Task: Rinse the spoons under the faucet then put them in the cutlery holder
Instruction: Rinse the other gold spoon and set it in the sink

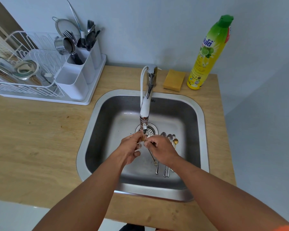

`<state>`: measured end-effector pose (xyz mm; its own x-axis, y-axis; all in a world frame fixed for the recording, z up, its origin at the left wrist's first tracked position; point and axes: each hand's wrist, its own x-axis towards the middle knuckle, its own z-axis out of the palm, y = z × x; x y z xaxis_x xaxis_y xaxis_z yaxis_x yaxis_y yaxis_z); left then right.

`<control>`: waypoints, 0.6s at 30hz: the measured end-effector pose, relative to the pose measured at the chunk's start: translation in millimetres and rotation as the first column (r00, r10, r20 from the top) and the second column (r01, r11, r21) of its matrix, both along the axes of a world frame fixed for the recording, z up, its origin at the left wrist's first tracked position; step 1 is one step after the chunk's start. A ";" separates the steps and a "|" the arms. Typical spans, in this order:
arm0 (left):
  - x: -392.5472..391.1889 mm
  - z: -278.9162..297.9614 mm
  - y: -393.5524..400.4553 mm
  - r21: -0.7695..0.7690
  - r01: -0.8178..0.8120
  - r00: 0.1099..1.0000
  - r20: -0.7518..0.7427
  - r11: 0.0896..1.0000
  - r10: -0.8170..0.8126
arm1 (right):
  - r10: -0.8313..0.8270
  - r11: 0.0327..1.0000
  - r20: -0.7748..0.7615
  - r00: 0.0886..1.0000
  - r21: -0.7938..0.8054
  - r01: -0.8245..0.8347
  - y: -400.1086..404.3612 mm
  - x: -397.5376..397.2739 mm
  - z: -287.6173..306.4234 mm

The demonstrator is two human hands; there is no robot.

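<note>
Both hands meet under the faucet (145, 112) spout above the drain of the steel sink (202, 114). My right hand (162, 151) pinches a thin gold spoon (151, 155) whose flower-ended handle points toward me. My left hand (129, 148) closes around the spoon's bowl end in the water stream. Several more spoons (169, 139), silver ones and a small gold one, lie on the sink floor just right of my right hand. The white cutlery holder (78, 70) stands at the far left on the counter, with forks and spoons in its back compartments.
A white wire dish rack (22, 84) with a bowl and metal items sits left of the holder on a white tray. A yellow sponge (173, 80) and a green-capped dish soap bottle (207, 54) stand behind the sink at right. The wooden counter (40, 139) surrounds the sink.
</note>
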<state>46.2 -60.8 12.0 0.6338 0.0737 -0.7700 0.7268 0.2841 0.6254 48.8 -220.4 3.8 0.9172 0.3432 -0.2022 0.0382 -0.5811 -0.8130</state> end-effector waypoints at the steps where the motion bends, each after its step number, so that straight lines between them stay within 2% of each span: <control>1: 2.8 1.8 0.0 0.004 0.007 1.000 -0.023 1.000 -0.007 | -0.002 1.000 0.012 1.000 -0.007 0.003 -0.1 -0.4 -0.1; 7: 13.4 5.5 -7.1 -0.029 -0.022 0.994 -0.106 0.999 0.019 | -0.051 0.999 0.043 0.998 -0.001 0.052 3.0 -1.0 1.1; 11: 13.6 0.9 -12.6 -0.052 -0.097 0.994 -0.054 0.994 0.094 | -0.126 0.990 -0.018 0.992 0.068 0.127 1.3 1.6 -1.2; 18: -4.7 -17.3 -9.6 -0.090 -0.134 0.987 0.075 0.987 0.141 | -0.146 0.975 -0.171 0.974 0.143 0.171 -1.3 1.6 -6.8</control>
